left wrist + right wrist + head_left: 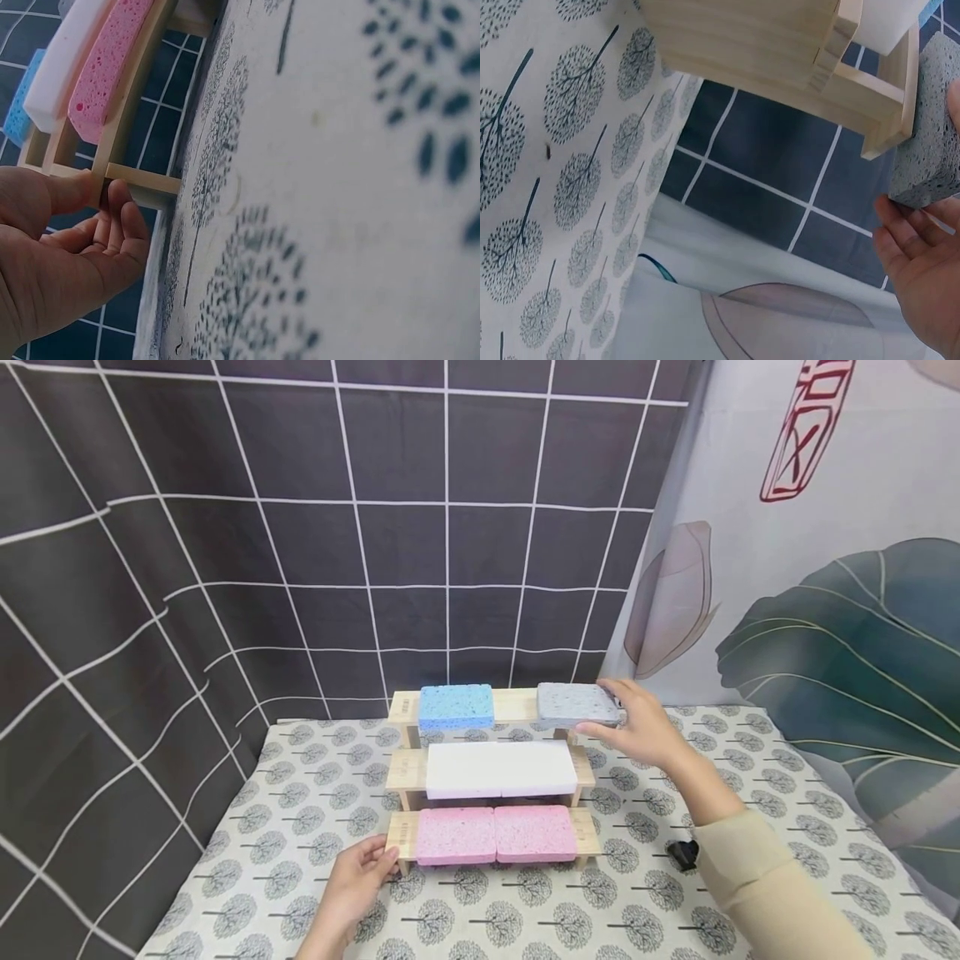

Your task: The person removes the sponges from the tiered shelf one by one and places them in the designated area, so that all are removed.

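Note:
A three-step wooden rack [406, 772] stands on the cloth in the head view. My left hand [354, 883] pinches the left end of its lowest step, thumb on top and fingers beneath, as the left wrist view confirms. At the top step's right end, my right hand [639, 723] grips a grey sponge [574, 703] by its outer edge; the sponge juts past the wood in the right wrist view. A blue sponge [456, 705] lies on the same step, further left. White sponges [501, 767] fill the middle step, and two pink sponges [455, 837] sit side by side on the lowest.
Tree-patterned cloth [300, 868] covers the table. A small black object [682, 855] lies right of the rack, beside my sleeve. Behind stands a dark grid-patterned curtain [397, 543], with a pale leaf-printed curtain [750, 552] at the right.

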Motion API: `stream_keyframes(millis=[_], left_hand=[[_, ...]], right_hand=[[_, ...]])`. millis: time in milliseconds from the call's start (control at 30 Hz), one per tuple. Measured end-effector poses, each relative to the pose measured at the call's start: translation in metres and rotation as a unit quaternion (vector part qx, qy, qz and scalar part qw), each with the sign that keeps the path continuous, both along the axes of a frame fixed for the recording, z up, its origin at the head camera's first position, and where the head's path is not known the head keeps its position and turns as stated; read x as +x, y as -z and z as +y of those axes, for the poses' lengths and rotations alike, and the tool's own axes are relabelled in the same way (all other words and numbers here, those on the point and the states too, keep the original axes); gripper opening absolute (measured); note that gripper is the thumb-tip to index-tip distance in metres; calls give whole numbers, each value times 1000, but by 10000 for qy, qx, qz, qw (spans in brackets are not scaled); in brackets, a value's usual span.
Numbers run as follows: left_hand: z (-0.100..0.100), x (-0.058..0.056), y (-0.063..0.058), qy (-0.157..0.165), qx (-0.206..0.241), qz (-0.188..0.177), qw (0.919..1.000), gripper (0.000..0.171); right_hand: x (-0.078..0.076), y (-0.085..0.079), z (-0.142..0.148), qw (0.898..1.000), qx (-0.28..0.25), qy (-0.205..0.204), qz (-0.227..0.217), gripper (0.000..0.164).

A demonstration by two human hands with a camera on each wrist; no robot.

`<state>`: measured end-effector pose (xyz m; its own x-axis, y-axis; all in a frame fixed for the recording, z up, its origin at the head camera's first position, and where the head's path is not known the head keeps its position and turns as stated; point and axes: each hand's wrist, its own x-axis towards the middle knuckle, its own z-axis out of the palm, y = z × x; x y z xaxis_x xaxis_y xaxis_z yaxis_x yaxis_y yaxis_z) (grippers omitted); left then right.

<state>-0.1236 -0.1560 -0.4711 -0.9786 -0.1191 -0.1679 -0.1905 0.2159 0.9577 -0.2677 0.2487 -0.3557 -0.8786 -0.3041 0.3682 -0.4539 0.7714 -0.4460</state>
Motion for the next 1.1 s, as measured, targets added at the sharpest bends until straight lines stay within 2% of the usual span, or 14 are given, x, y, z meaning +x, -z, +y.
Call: stream_keyframes(millis=[233, 500, 1100], left_hand=[[0, 0, -3, -5, -195, -6, 9998, 40], [1, -2, -2, -23, -145, 29, 9999, 40], [2, 0, -4, -74, -131, -1, 9999, 40]], right_hand=[[2, -3, 8, 10000, -34, 37, 56, 85], [3, -2, 16, 9996, -31, -6, 280, 81], [7, 0, 29, 9993, -114, 23, 368, 80]])
